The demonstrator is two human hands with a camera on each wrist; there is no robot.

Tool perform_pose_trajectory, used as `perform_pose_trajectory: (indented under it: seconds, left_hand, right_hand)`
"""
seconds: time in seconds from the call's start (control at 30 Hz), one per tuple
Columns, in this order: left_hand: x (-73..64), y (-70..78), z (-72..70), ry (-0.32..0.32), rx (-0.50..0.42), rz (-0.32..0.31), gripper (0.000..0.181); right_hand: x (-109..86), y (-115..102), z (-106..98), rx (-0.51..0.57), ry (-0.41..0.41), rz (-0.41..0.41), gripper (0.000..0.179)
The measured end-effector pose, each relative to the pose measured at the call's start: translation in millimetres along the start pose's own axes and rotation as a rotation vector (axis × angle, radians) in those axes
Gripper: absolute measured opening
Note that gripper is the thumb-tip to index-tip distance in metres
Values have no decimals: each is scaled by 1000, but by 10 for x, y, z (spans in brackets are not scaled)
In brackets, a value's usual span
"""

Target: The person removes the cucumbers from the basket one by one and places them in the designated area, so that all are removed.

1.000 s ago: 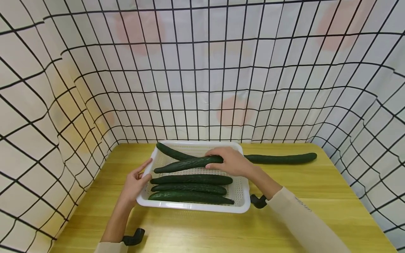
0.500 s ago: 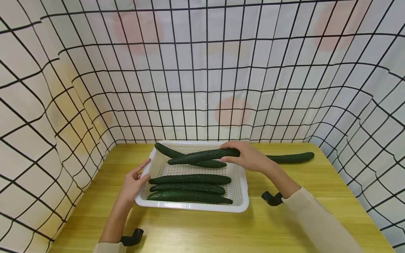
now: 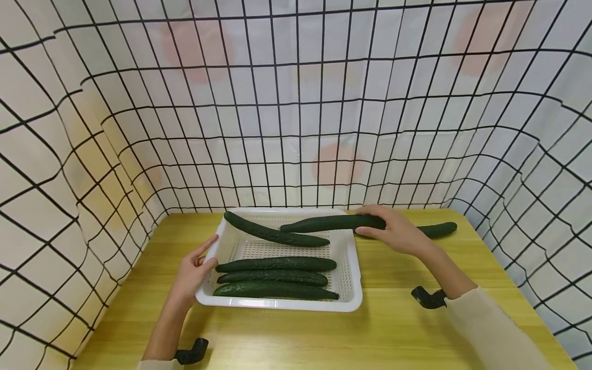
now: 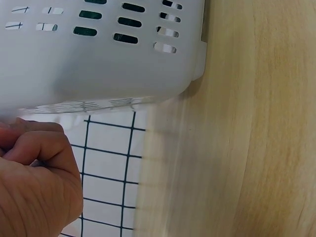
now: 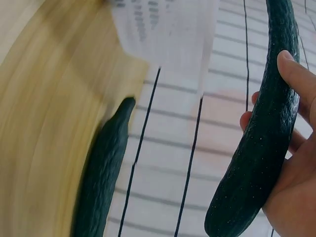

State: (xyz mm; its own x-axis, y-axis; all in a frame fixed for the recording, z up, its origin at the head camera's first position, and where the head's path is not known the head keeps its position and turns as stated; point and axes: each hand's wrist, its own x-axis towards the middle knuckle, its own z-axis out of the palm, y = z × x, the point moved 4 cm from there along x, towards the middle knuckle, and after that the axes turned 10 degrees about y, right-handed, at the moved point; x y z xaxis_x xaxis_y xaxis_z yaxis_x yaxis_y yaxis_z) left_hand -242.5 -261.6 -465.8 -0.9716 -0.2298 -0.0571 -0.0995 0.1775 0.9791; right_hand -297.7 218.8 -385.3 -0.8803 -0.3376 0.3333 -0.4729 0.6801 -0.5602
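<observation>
While your left hand (image 3: 190, 275) gripped the left rim of the white basket (image 3: 277, 304), presumably to steady it, your right hand (image 3: 395, 231) held 1 raised cucumber (image 3: 330, 223) around its right part, its free end above the basket's far side. Inside lay 4: a front row of 3 cucumbers (image 3: 273, 277), perhaps ranked lengthwise to save room, and 1 slanted cucumber (image 3: 275, 235) behind. On the table (image 3: 287, 339), right: 1 loose cucumber (image 3: 437, 230).

Two bare hands (image 3: 399, 234), pale beige sleeves (image 3: 497, 329), small black wrist cameras (image 3: 429, 298), each bent like an elbow
</observation>
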Motion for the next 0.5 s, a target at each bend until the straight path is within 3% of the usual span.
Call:
perform_pose_trajectory:
  seconds: [0.2, 0.5]
  left_hand:
    - [-16, 0, -8, -13, 16, 7, 64]
    - [-15, 6, -5, -21, 9, -2, 64]
  right_hand:
    - [-198, 216, -208, -34, 20, 65, 53]
    - [-431, 511, -442, -53, 77, 82, 51]
